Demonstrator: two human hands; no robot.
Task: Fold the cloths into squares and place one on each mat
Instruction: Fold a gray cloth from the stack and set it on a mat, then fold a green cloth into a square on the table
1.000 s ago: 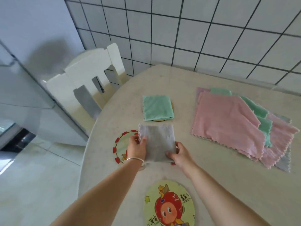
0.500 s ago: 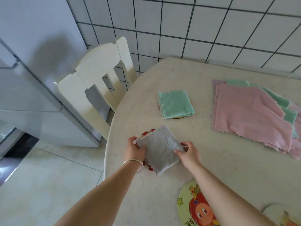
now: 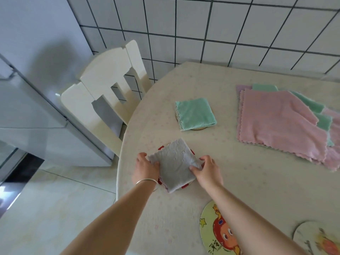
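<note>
Hands, left (image 3: 146, 167) and right (image 3: 207, 169), pinch opposite corners of the folded grey cloth (image 3: 174, 164).

The cloths, grey (image 3: 175, 165), green (image 3: 195, 114) and pink (image 3: 276, 124), look soft, matt and fleecy. The surface (image 3: 239, 173) is matt, the wall tiles (image 3: 202, 28) glossy, the bracelet (image 3: 146, 181) shiny metal, the chair (image 3: 110, 85) smooth.
</note>
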